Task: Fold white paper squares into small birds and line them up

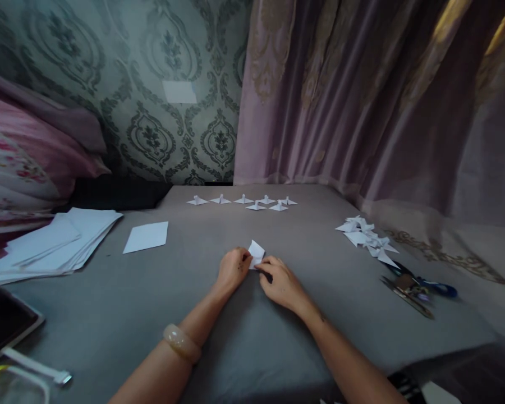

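A small folded piece of white paper [256,252] stands between my two hands at the middle of the grey-covered table. My left hand [234,266] pinches its left edge, with the fingers curled in. From the right, my right hand [281,281] has its fingertips on the paper's lower right edge, thumb and forefinger close together. One corner of the paper points upward above the fingers. The lower part is partly hidden behind the fingertips. A bangle circles my left forearm.
Several folded paper figures [243,199] stand in rows at the back. More lie heaped [368,238] at the right, near pliers [437,288] and other tools. A square sheet [146,237] and a paper stack [63,241] lie left, a tablet [6,320] and cable [37,365] nearer.
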Demonstrator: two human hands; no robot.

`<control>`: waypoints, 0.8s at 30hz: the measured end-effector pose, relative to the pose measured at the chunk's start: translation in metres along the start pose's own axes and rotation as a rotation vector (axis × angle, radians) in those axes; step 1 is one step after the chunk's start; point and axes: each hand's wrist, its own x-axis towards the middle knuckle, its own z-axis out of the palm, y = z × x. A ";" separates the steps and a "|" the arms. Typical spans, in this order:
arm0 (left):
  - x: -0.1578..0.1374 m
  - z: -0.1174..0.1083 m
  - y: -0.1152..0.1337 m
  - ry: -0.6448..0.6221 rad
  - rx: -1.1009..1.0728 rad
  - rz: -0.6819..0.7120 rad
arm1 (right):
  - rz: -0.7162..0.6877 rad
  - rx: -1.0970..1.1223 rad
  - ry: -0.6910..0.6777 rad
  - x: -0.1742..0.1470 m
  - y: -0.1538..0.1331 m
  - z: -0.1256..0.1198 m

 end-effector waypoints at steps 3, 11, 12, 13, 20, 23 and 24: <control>0.000 -0.001 0.004 0.064 -0.092 -0.007 | 0.136 0.353 0.122 0.012 0.007 -0.002; -0.016 -0.050 0.032 0.188 -0.933 -0.068 | 0.239 0.734 0.387 0.040 -0.007 -0.031; -0.018 -0.054 0.034 0.158 -1.099 -0.098 | 0.199 0.864 0.312 0.041 -0.016 -0.032; -0.021 -0.057 0.035 0.140 -1.204 -0.119 | 0.165 0.981 0.223 0.043 -0.025 -0.031; -0.019 -0.057 0.024 0.278 -1.215 -0.174 | 0.162 0.826 0.469 0.045 -0.059 -0.011; -0.018 -0.059 0.022 0.340 -1.002 -0.140 | 0.094 0.836 0.332 0.041 -0.057 -0.007; -0.019 -0.060 0.023 0.342 -0.918 -0.111 | 0.078 0.861 0.286 0.040 -0.057 -0.006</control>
